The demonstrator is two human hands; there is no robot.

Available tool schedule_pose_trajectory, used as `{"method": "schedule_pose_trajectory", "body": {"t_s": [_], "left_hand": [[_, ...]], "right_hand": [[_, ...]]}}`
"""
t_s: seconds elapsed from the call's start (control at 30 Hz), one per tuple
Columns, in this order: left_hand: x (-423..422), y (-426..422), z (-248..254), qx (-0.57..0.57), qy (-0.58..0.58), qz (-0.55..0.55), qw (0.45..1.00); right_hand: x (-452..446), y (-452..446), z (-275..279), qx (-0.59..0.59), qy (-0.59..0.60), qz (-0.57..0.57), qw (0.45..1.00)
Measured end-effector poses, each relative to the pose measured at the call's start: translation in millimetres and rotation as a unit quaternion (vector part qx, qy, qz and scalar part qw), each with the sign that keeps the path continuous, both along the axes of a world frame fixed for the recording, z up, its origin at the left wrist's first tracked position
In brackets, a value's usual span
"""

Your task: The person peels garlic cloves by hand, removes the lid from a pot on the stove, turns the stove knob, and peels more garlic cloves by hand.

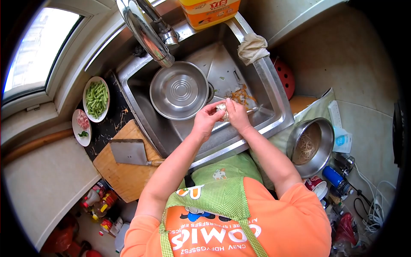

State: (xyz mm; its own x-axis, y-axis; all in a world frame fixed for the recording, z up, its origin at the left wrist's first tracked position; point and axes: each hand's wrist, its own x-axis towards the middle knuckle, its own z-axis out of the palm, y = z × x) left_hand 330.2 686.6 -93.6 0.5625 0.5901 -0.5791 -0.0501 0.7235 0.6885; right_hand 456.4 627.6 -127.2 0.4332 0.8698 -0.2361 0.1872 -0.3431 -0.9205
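Two bare forearms reach up from an orange shirt (278, 214) and one green apron (205, 205), and here are the two hands, meeting over the near part of the sink (276, 92)! The left hand (207, 118) pinches one pale, bulb-like piece (221, 109) in its fingertips; the right hand (236, 116) presses in from the other side, thumb and fingers bunched against it.

Out to the right, one steel bowl (324, 147), and it's holding a tangle of thin pale strands (307, 147) in brownish liquid. Over on the left, one wooden board (113, 177) with one cleaver (128, 152) lying across it, handle towards the person.

Into the sink now: one round steel basin (180, 88), ringed bottom in full view, and orange-brown peelings (242, 94) scattered to its right. Left of the sink, two white dishes! The nearer dish (85, 141) carries pink meat (83, 120) and a little chopped green (83, 134); the farther dish (96, 120) is heaped with cut green beans (97, 99), too many to count.

Farther off, one pale cloth (252, 49) drapes the right rim, one tap (145, 36) arches over the basin, and one yellow-and-orange jug (209, 13) stands at the back.
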Motion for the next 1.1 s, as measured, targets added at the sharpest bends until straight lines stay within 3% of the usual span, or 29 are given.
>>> {"method": "schedule_pose_trajectory", "body": {"t_s": [0.17, 0.23, 0.27, 0.33, 0.47, 0.53, 0.7, 0.77, 0.87, 0.93, 1.07, 1.1], "left_hand": [[-0.6, 2.5, -0.7, 0.024, 0.036, 0.046, 0.998], [-1.9, 2.3, -7.4, 0.012, 0.037, 0.079, 0.996], [-2.7, 1.9, -10.6, 0.0, 0.037, 0.11, 0.993], [4.8, -6.6, -8.4, 0.001, 0.038, 0.12, 0.992], [13.7, -14.6, -0.8, -0.002, 0.052, 0.149, 0.987], [10.2, -14.6, -5.4, -0.042, 0.029, 0.157, 0.986], [4.6, -13.3, -1.8, -0.095, -0.017, 0.182, 0.979], [0.6, -7.9, 9.5, -0.133, -0.071, 0.121, 0.981], [-6.8, -8.4, -3.6, -0.043, -0.044, 0.043, 0.997], [-7.5, -6.9, -6.1, -0.013, -0.032, 0.043, 0.998], [-2.0, -7.2, -5.1, 0.052, 0.04, 0.06, 0.996], [-0.6, -7.3, -4.1, 0.051, 0.04, 0.059, 0.996]], "right_hand": [[-5.8, 1.4, -5.3, 0.046, 0.071, -0.014, 0.996], [-4.3, 4.4, 17.9, -0.085, 0.159, 0.036, 0.983], [-6.1, 5.1, 15.0, -0.085, 0.159, 0.037, 0.983], [-11.7, 6.4, 9.3, 0.034, -0.115, -0.007, 0.993], [-16.1, 8.4, 11.3, 0.027, -0.166, -0.035, 0.985], [-17.0, 8.5, 15.0, 0.057, -0.05, -0.086, 0.993], [-12.5, 11.2, 9.4, 0.039, 0.0, -0.058, 0.998], [-7.2, 11.1, 3.8, 0.065, 0.041, -0.067, 0.995], [10.7, 4.6, -4.7, -0.022, 0.096, -0.004, 0.995], [21.3, 2.7, -10.6, 0.032, -0.232, 0.097, 0.967], [19.7, -0.7, 1.0, 0.107, -0.245, 0.125, 0.955], [16.5, -0.7, 2.8, 0.061, -0.118, 0.116, 0.984]]}}
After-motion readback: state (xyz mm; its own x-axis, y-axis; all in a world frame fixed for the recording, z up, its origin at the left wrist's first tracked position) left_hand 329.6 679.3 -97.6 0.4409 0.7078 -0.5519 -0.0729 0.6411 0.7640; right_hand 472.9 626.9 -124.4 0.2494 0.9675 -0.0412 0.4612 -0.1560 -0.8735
